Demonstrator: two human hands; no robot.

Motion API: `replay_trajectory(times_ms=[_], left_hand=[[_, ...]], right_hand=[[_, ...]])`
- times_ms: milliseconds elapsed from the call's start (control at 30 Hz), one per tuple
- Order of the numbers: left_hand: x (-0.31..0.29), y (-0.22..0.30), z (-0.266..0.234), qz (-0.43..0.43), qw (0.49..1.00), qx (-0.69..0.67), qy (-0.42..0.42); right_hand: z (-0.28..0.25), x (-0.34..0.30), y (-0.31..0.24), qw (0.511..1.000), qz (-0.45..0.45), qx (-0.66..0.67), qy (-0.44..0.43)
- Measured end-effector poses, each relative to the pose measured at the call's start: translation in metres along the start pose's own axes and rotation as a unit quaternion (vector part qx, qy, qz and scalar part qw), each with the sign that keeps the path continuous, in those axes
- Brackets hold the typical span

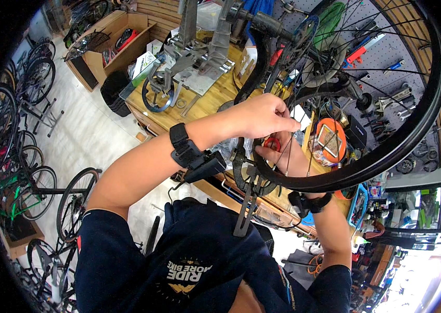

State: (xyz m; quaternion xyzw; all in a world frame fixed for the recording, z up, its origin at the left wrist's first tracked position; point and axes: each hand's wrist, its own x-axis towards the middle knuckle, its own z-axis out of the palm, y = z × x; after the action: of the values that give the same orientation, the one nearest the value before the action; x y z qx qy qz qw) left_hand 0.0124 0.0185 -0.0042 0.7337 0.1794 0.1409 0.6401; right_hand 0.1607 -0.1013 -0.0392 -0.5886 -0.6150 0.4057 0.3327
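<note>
1. Black rubber and thin steel spokes make up the bicycle wheel (387, 151), which is held up in a stand over the wooden workbench (204, 101), filling the upper right of the view.
2. The left hand (264, 117) is reached in among the spokes, with its fingers curled and pinched together around a spoke near the rim.
3. The right hand (283, 154) is set just below it, behind the rim, and a small red tool (272, 143) is gripped in its fingers, touching the spokes.
4. A black band is worn on each wrist.
5. A grey metal truing stand (194, 57) is seen on the bench beyond the hands.
6. Parked bicycles (17, 151) are lined up on the floor at the left, well apart from the bench.
</note>
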Motion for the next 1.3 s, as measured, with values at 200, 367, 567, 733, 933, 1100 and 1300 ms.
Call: replay_trajectory(times_ms=[200, 367, 567, 733, 933, 1100, 1300], left_hand=[[0.003, -0.001, 0.003, 0.042, 0.998, 0.035, 0.011], [0.000, -0.008, -0.001, 0.057, 0.994, 0.090, 0.033], [0.001, -0.014, -0.001, 0.066, 0.994, 0.073, 0.039], [0.000, -0.012, -0.002, 0.058, 0.988, 0.131, 0.056], [0.004, -0.015, -0.004, 0.074, 0.987, 0.131, 0.059], [0.001, -0.015, -0.003, 0.086, 0.989, 0.107, 0.051], [0.000, -0.018, -0.004, 0.087, 0.991, 0.087, 0.043]], right_hand=[[-0.025, -0.006, -0.013, 0.976, 0.116, 0.151, -0.108], [-0.001, -0.004, -0.022, 0.985, 0.054, -0.154, 0.052], [0.008, -0.020, -0.018, 0.964, 0.025, -0.083, 0.252], [-0.022, -0.036, -0.018, 0.967, 0.072, 0.164, 0.181], [-0.006, -0.032, -0.010, 0.980, 0.038, 0.180, 0.078], [-0.007, -0.030, -0.012, 0.981, 0.032, 0.177, 0.069], [-0.007, -0.025, -0.023, 0.982, 0.046, 0.181, 0.007]])
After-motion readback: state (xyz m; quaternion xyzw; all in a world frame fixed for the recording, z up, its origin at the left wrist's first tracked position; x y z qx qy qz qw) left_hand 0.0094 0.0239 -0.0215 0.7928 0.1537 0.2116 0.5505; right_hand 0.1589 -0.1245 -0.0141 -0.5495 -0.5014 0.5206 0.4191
